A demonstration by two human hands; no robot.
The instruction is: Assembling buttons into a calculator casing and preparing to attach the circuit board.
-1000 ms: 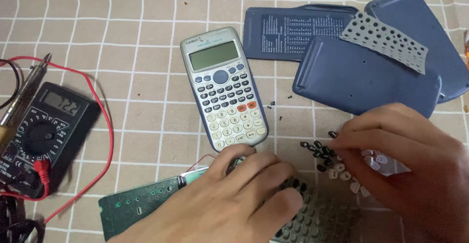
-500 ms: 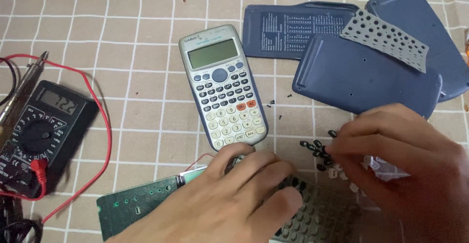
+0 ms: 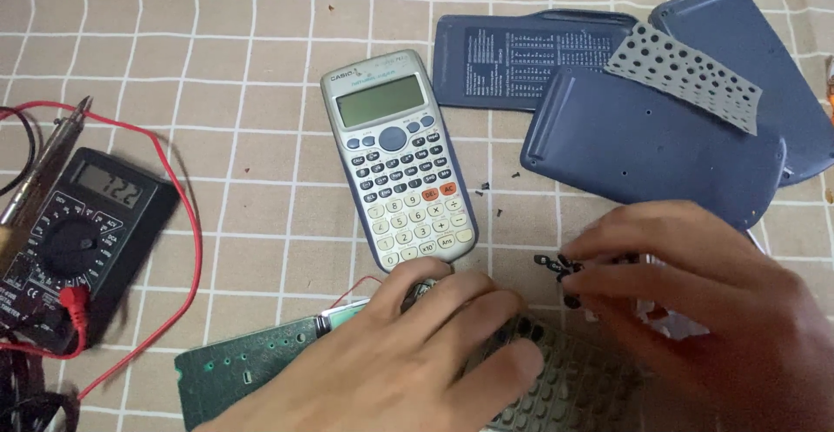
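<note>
Both hands work low in view: the left hand [image 3: 408,354] lies flat, fingers pressing on a grey keypad frame [image 3: 565,389] whose long axis runs left to right beside a green circuit board [image 3: 252,371]. Its grid cells look partly filled (hard to tell). The right hand [image 3: 704,310] pinches small black key caps [image 3: 560,267]. An intact calculator [image 3: 400,158] stands lengthwise just above.
</note>
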